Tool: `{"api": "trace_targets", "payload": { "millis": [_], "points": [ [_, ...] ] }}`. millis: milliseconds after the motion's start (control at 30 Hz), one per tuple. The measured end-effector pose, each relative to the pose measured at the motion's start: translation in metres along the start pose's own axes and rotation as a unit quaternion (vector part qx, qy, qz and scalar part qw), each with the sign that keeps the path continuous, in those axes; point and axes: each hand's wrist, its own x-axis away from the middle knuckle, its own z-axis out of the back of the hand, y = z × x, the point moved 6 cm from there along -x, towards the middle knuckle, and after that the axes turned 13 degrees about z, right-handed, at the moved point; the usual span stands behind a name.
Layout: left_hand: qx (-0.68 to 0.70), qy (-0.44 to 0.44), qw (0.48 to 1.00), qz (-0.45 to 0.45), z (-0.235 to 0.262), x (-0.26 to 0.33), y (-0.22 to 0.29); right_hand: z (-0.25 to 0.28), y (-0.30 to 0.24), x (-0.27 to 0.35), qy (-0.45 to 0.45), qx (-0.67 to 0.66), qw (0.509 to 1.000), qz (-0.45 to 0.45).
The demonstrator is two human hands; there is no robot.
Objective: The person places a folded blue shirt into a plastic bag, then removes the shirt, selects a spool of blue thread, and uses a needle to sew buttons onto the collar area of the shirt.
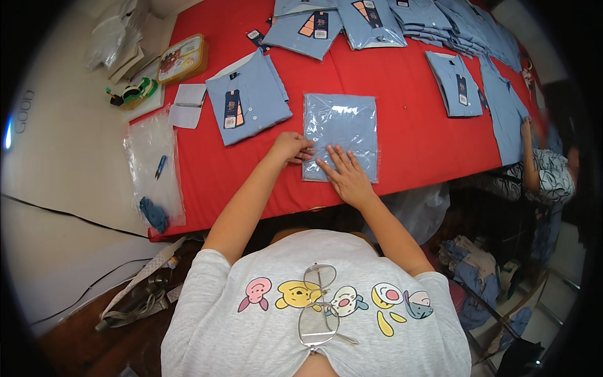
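Note:
In front of me a folded blue shirt in a clear plastic bag [342, 122] lies flat on the red cloth of the table [414, 138]. My right hand [347, 171] rests on its lower part, fingers spread over the plastic. At the bag's left edge is my left hand [293, 148], its fingers curled together with the tips at the plastic; whether they pinch the edge is hard to see. Just left of it lies an unbagged folded blue shirt [260, 103] with a dark hang tag [233, 108].
Several folded shirts [374, 25] are stacked along the far side. Another tagged shirt [453, 85] lies to the right, near a person [549, 173] at the table's edge. At left are a notepad [187, 105], clear plastic bags [151, 169], a pen [161, 167], a tape dispenser [135, 93] and a yellow box [182, 60].

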Motion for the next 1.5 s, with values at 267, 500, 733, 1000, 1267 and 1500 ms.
{"api": "trace_targets", "payload": {
  "millis": [267, 500, 733, 1000, 1267, 1500],
  "points": [
    [-0.048, -0.009, 0.999, -0.023, 0.010, -0.003, 0.007, 0.000, 0.000, 0.000, -0.002, 0.009, 1.000, 0.002],
    [-0.056, 0.005, 0.998, 0.029, 0.000, 0.012, 0.016, -0.004, 0.001, 0.002, -0.006, 0.018, 1.000, 0.001],
    [-0.034, -0.022, 0.998, -0.039, 0.000, -0.007, 0.015, 0.000, 0.000, 0.002, 0.002, 0.011, 1.000, 0.002],
    [-0.235, 0.195, 0.885, -0.351, -0.015, 0.025, 0.031, -0.004, 0.002, 0.003, 0.003, 0.014, 1.000, -0.007],
    [-0.396, 0.311, 0.695, -0.514, -0.029, 0.032, 0.010, -0.002, 0.000, 0.001, 0.000, 0.007, 1.000, -0.001],
    [-0.384, 0.333, 0.694, -0.510, -0.033, 0.058, 0.020, 0.012, 0.007, 0.006, 0.053, -0.120, 0.991, -0.042]
  ]
}}
